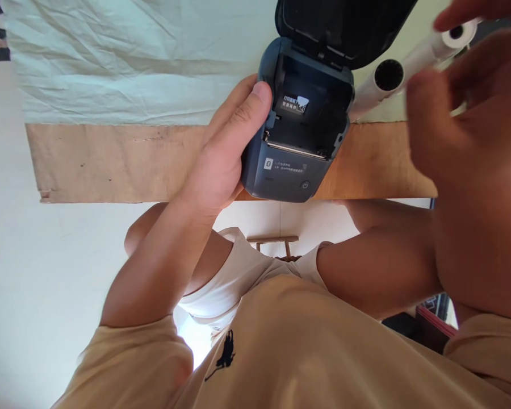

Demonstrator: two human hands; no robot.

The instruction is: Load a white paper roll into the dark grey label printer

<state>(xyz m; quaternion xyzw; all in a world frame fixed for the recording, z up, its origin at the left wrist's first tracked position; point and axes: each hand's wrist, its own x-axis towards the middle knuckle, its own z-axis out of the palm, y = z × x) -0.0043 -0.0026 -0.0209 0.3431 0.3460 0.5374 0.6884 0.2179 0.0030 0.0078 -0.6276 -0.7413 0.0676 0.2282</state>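
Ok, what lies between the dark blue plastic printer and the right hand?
The head view shows a white cylindrical roll and part of a second white roll.

A pale green cloth (132, 62), creased toward the left edge, covers the table (111, 162) except for a bare strip of brown wood along the near edge. The near left corner looks chipped. Off the left edge and below the near one spreads a whitish floor (46, 272), with a thin seam under the middle of the near edge. There, a wooden frame (272, 240) shows in part. Strong light whitens the floor below the near left corner.
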